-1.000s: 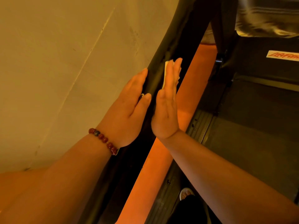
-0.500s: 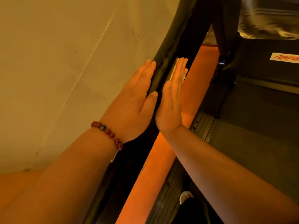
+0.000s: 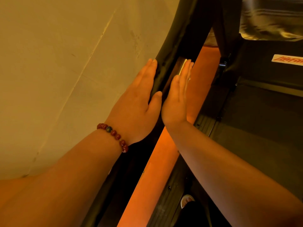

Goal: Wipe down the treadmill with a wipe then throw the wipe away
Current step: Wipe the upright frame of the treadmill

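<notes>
Right hand (image 3: 177, 99): held flat, fingers straight and together, palm pressed against the right side of the dark handrail (image 3: 173, 40).
Wipe (image 3: 182, 68): pale, sandwiched between the right fingers and the rail; only its edge is seen at the fingertips.
Left hand (image 3: 139, 105): laid flat against the opposite side of the same rail, fingers straight, thumb lying along the rail just beside the right palm.
Bead bracelet (image 3: 114, 135): red, worn on the left wrist.
Beige surface (image 3: 57, 63): seen left of the left hand, crossed by a seam line.
Orange strip (image 3: 150, 177): seen below the right forearm.
Treadmill deck (image 3: 262, 128): dark, right of the grip; logo label (image 3: 287, 59) beyond it.
Shoe toe (image 3: 186, 200): seen well below.
</notes>
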A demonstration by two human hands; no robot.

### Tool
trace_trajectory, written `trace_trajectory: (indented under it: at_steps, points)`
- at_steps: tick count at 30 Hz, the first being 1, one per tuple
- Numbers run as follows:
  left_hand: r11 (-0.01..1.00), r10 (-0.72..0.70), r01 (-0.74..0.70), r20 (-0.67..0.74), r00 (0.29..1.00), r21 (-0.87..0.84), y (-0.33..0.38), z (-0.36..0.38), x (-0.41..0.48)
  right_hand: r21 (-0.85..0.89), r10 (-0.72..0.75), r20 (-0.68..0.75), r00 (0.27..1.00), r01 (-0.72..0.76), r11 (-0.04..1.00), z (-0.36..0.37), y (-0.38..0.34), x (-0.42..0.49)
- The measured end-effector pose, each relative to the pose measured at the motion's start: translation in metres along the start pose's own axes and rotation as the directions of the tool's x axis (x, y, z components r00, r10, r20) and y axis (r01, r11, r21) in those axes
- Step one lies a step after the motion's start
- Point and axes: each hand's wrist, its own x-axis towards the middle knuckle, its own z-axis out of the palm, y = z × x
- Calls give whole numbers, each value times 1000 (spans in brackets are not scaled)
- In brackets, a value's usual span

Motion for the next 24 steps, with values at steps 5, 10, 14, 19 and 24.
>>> trace_trajectory:
  at_steps: [5, 10, 14, 19, 24]
  points:
    - [1000, -24, 24, 10, 1000, 10, 3, -1, -1, 2, -38, 120, 992, 38, 999, 0, -2, -43]
    - [1000, -12, 13, -7, 1000, 18, 4, -1, -2, 7, 124, 41, 991, -124, 992, -8, -3, 8]
    - [1000, -14, 15, -17, 1000, 23, 5, 0, -2, -23, 145, 69, 987, -143, 989, -9, 5, 10]
    - [1000, -8, 9, -26, 1000, 21, 4, 0, -1, 39, 122, 146, 982, -129, 991, -8, 7, -28]
    - [1000, -12, 12, -25, 1000, -5, 2, 1, -1, -15, 124, 79, 989, -123, 992, -14, 4, 31]
